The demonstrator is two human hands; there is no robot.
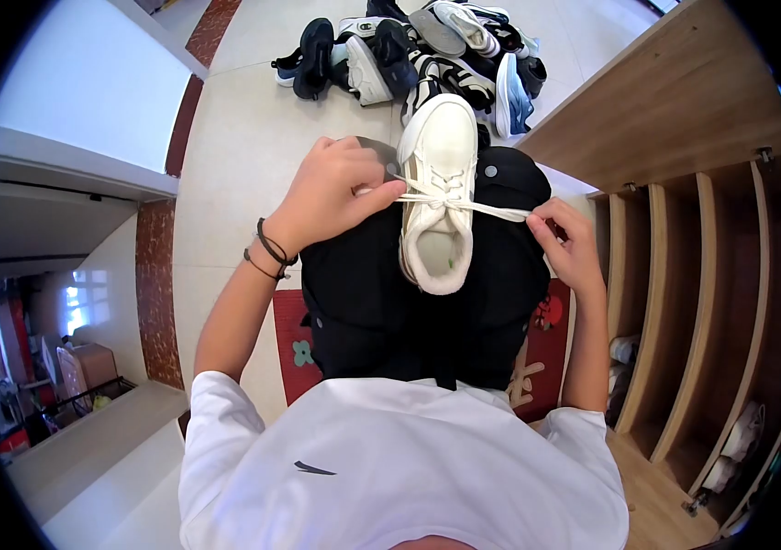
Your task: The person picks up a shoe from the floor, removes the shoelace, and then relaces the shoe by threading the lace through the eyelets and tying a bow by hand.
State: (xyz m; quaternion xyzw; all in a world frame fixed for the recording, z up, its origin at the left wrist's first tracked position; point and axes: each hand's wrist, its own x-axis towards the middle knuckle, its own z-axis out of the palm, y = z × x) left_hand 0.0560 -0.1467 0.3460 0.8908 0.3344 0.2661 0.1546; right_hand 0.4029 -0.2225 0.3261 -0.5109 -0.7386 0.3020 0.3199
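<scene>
A cream-white sneaker (443, 137) rests on my knees, toe pointing away from me and its opening toward me. Its white shoelace (498, 211) is crossed in a knot or bow over the tongue, with parts pulled out to both sides. On the left of the shoe, my left hand (343, 183) is closed, pinching the lace between thumb and fingers. My right hand (566, 240) pinches the other side of the lace, which runs taut from the knot. Black trousers (354, 275) lie under the shoe.
Beyond my knees, a heap of several shoes (367, 69) lies on the tiled floor (243, 147). To the right stands a wooden shoe cabinet (656, 302) with its door (656, 92) open and a few shoes inside. A red mat (294, 353) is beneath me.
</scene>
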